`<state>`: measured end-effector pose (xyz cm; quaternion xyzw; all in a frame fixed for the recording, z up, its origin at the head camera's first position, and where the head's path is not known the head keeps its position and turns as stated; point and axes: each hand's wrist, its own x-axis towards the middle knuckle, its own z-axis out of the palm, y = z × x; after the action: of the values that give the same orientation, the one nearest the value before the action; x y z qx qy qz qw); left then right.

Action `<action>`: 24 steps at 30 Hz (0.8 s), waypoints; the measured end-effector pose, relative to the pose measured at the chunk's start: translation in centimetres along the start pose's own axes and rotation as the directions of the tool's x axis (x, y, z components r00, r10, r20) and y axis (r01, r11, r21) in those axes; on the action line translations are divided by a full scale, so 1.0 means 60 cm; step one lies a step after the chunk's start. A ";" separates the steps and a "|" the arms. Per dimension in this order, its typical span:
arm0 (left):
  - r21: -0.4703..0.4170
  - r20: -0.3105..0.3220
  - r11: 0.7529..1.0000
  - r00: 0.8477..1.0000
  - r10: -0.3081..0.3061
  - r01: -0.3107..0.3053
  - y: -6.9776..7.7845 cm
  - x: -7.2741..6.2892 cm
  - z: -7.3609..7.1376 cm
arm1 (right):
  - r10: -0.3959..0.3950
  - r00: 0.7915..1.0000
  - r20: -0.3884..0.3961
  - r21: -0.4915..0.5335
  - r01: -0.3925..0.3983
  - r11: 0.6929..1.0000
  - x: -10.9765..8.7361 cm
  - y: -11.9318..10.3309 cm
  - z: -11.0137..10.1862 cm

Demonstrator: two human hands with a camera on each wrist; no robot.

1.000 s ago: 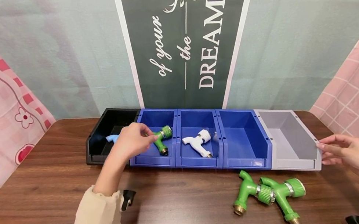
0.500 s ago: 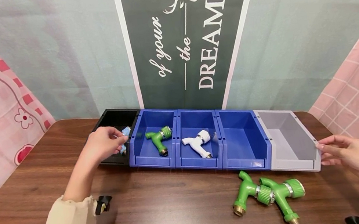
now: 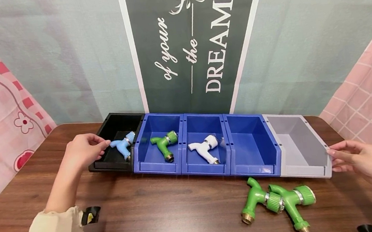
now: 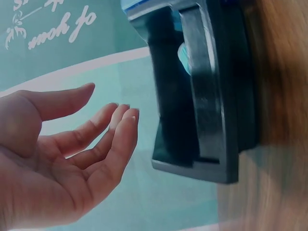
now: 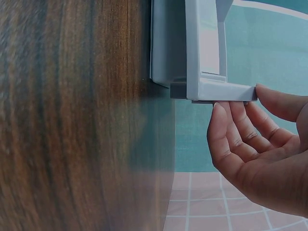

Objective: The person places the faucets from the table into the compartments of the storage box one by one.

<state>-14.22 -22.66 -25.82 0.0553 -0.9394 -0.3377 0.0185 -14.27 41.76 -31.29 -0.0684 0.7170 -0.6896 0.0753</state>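
My left hand [image 3: 81, 151] hangs above the left side of the black storage bin [image 3: 110, 163], thumb and fingers apart with nothing between them, as the left wrist view shows. In that bin lies a light blue tap [image 3: 121, 145]. My right hand [image 3: 364, 158] holds the outer side wall of the grey storage bin [image 3: 307, 171] at the row's right end. In the right wrist view its thumb lies on the wall's top edge and the fingertips [image 5: 219, 107] against the outside.
Between the black and grey bins stand three blue bins; the first holds a green tap [image 3: 164, 146], the second a white tap [image 3: 205, 150]. Two more green taps [image 3: 255, 200] lie on the wooden table [image 3: 170, 217] in front. A cloth backdrop [image 3: 90, 58] hangs behind.
My left hand moved left from over the blue bin's green tap, past the light blue tap, to the black bin's left side, uncovering both taps. My right hand stayed on the grey bin.
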 end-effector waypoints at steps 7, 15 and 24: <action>0.013 -0.030 0.999 0.999 -0.034 0.035 -0.030 0.007 -0.017 | 0.000 1.000 -0.001 0.001 0.000 1.000 -0.001 0.000 0.001; 0.054 -0.056 0.996 0.996 -0.063 0.066 -0.056 0.010 -0.028 | -0.011 1.000 0.002 0.007 0.011 1.000 -0.002 0.002 0.000; -0.030 -0.047 0.995 0.994 -0.099 0.097 -0.071 0.019 -0.024 | -0.012 1.000 0.008 -0.001 0.012 1.000 -0.001 0.001 0.000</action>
<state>-14.84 -26.99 -27.43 0.1094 -0.9302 -0.3495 0.0255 -14.19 41.76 -31.35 -0.0755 0.7165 -0.6895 0.0740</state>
